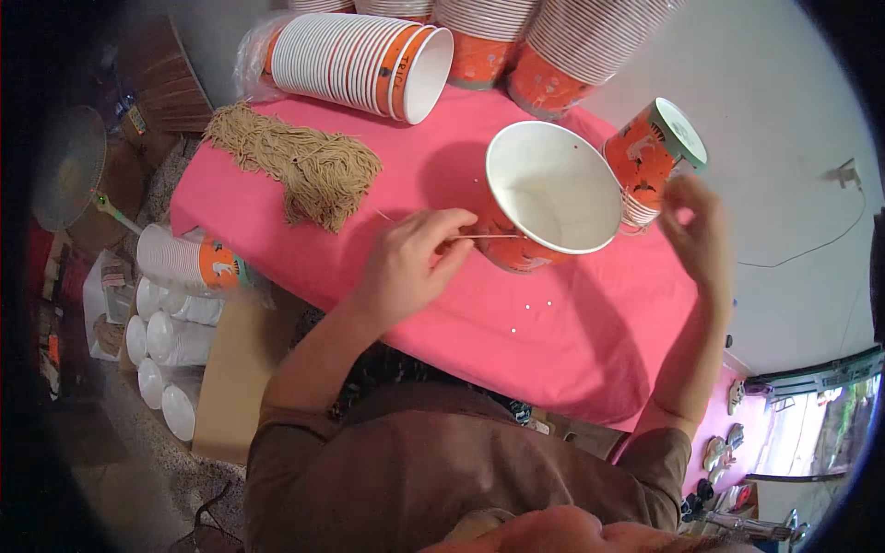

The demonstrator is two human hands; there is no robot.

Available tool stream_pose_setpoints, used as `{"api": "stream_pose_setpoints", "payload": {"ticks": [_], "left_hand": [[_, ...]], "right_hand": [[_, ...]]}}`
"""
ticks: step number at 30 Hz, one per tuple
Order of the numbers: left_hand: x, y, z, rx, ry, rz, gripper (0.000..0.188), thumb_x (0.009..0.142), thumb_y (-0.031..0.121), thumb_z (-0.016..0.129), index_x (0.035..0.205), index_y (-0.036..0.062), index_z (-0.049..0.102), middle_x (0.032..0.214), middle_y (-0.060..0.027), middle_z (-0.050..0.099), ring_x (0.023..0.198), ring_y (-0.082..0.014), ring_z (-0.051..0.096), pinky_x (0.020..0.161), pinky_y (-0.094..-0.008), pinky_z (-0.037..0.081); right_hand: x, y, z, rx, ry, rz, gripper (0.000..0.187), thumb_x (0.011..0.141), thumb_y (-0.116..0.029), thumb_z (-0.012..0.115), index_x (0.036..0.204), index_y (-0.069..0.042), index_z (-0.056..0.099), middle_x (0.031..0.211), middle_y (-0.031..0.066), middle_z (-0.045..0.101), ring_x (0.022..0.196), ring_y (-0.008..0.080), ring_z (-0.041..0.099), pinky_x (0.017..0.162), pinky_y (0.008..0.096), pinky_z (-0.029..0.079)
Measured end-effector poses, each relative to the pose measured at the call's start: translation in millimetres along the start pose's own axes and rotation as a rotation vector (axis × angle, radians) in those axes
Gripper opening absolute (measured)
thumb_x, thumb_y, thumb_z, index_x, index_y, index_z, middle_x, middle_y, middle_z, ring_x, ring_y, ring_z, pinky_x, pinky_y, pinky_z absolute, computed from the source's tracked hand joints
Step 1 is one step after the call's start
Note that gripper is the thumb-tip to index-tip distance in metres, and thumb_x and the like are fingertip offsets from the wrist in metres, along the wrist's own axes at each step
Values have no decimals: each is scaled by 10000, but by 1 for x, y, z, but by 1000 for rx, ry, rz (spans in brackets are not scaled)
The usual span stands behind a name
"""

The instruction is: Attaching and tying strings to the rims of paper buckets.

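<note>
An orange paper bucket (553, 247) with a white inside and rim stands on the pink-covered table in front of me, tilted so its mouth faces me. At its left side, my left hand (410, 263) pinches a thin light cord (489, 237) between thumb and fingers; the cord runs across the bucket's outer wall. To the right of the bucket, my right hand (698, 230) is raised, fingers curled and somewhat blurred; what they hold, if anything, I cannot make out. Beside that hand stands an upside-down stack of orange buckets (638, 161) with light cord around its lower rims.
A bundle of tan cords (309, 166) lies on the left of the pink cloth (442, 318). Behind it, a stack of buckets (350, 64) lies sideways, with taller stacks (576, 55) at the back. Small white bits (527, 307) dot the cloth. A cardboard box (249, 369) holds more stacks, lower left.
</note>
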State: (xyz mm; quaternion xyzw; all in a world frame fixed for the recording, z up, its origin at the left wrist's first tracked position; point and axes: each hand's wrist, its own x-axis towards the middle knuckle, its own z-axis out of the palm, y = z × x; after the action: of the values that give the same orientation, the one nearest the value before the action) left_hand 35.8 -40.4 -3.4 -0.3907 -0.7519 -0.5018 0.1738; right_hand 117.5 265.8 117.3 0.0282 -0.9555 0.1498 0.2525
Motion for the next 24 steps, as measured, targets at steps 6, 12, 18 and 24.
{"api": "stream_pose_setpoints", "payload": {"ticks": [6,12,18,24], "left_hand": [[-12,-15,-32,-433,-207,-173,146,900,14,557,1015,-17,642,868,-52,668,767,-101,620,686,-260,509],[-14,-14,-27,-1144,-516,-334,238,929,-18,462,1129,-50,587,997,-109,654,919,-157,629,833,-300,511],[-13,1,-25,-953,-339,-282,224,916,-69,461,1094,-49,595,1041,-120,655,1023,-187,631,910,-333,500],[-7,-1,-15,-827,-127,-252,154,909,-65,502,1017,-37,609,986,-88,647,911,-144,634,846,-297,517]], "right_hand": [[-32,64,-42,-382,91,398,124,815,-124,532,853,-15,577,694,164,589,631,285,597,595,380,457],[-33,7,-13,-258,-64,80,171,810,-32,620,977,-12,648,999,128,654,884,309,634,773,366,505],[7,-34,29,98,-358,-314,128,856,-121,641,936,-22,652,989,104,641,1087,292,544,1010,397,355],[18,-24,24,454,-754,-136,70,879,-72,603,877,-4,617,854,61,635,876,164,602,797,317,479]]}}
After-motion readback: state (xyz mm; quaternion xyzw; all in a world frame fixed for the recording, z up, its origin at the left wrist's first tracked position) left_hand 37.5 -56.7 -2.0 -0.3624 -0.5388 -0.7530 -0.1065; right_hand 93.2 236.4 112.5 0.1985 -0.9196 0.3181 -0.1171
